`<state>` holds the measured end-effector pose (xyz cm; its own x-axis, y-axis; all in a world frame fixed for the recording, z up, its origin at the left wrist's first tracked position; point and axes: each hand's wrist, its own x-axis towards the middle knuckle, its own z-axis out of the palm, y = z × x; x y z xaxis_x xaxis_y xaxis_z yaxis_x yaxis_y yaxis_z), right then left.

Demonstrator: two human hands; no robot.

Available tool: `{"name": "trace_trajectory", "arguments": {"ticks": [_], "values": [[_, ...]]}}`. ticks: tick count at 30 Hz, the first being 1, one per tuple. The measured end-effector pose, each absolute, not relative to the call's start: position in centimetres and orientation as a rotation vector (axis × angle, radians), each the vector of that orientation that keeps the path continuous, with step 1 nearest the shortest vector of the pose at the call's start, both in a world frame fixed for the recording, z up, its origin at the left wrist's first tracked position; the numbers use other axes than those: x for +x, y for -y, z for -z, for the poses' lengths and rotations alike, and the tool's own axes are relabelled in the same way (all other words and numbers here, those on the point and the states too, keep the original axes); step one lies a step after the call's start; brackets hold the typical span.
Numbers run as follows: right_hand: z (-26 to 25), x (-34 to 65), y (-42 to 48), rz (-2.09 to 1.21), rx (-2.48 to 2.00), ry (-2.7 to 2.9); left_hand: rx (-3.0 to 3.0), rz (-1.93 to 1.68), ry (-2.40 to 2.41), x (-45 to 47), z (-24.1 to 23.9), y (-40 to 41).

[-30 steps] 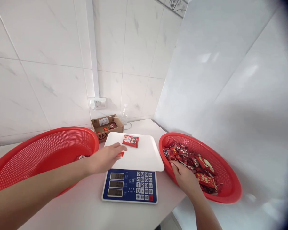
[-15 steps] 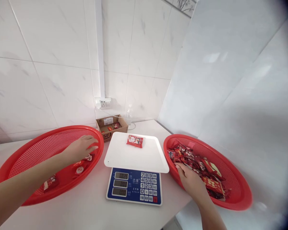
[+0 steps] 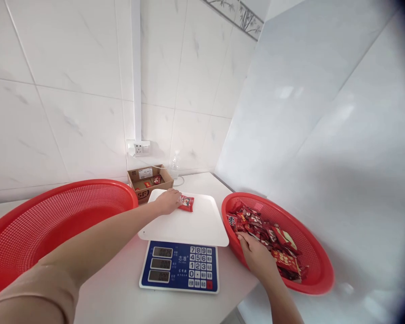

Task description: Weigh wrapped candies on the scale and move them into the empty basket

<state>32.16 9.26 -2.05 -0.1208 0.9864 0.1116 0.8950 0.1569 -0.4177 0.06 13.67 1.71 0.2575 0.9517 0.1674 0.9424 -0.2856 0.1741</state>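
Note:
A blue electronic scale [image 3: 179,266] with a white weighing tray [image 3: 189,222] stands in front of me. A red snack packet [image 3: 186,203] lies at the tray's far edge. My left hand [image 3: 168,201] reaches over the tray, its fingers closed on the packet's left end. My right hand [image 3: 254,253] rests on the near rim inside the right red basket [image 3: 315,276], fingers curled among several red snack packets [image 3: 273,236]; what it holds is hidden. The left red basket [image 3: 43,220] lies under my left forearm.
An open cardboard box [image 3: 150,181] with a few red packets stands behind the scale against the tiled wall. A clear plastic bottle [image 3: 174,164] is beside it, and a wall socket [image 3: 138,147] with a white cable above. A white panel closes off the right side.
My left hand left the small packet in the left basket and swung back right to the packet on the scale tray. My right hand stayed in the right basket.

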Motion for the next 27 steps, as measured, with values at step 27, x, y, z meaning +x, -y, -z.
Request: {"name": "trace_trajectory", "arguments": {"ticks": [27], "values": [[2.2, 32.2, -9.2, -0.344, -1.785, 2.108, 1.952, -0.36, -1.871, 0.2, -4.5, -11.1]]}}
